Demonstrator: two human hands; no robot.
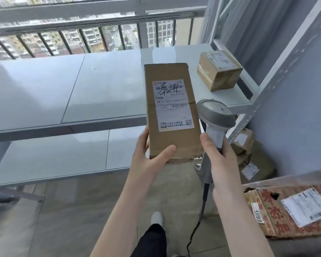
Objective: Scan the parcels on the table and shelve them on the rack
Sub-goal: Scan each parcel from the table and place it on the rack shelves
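Grey counter (44, 86) at left. Left hand (148, 158) grips near end of long cardboard parcel (172, 108), held in air, label up, scrawl over barcode. Right hand (219, 160) wraps barcode scanner (215, 115) handle; trigger hidden. Small parcel (219, 69) on rack (233, 97) shelf. Lower parcels (243, 140) half hidden; printed carton (278, 214) cut off.

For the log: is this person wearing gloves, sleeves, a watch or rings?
No. The left hand and right hand are ungloved, and both forearms are sleeveless to the frame edge. No watch, ring or wristband shows.
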